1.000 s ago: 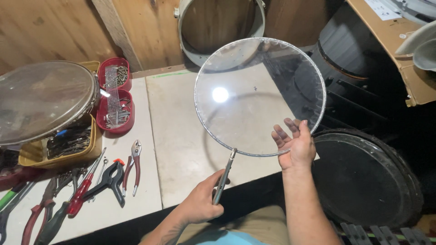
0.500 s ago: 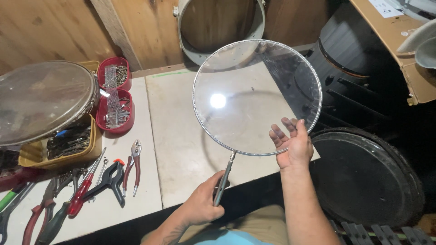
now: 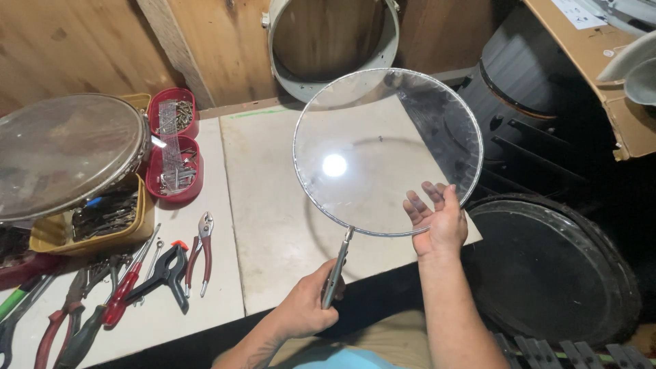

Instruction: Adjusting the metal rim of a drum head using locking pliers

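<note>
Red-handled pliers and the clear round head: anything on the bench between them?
No. In the head view, only bare pale bench top separates the red-handled pliers from the clear round head.

left hand [image 3: 307, 307]: fist grip closed | right hand [image 3: 437, 219]: open, palm up

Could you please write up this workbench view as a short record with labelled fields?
Setting: pale workbench against a wooden wall
Left hand: grips pliers clamped on the rim of a clear round drumhead
Right hand: open palm under the drumhead's lower right edge
Drumhead pose: held up above the bench, tilted
Bench left: second drumhead over a yellow tray, red screw boxes, hand tools
Right of bench: dark round pan
</note>
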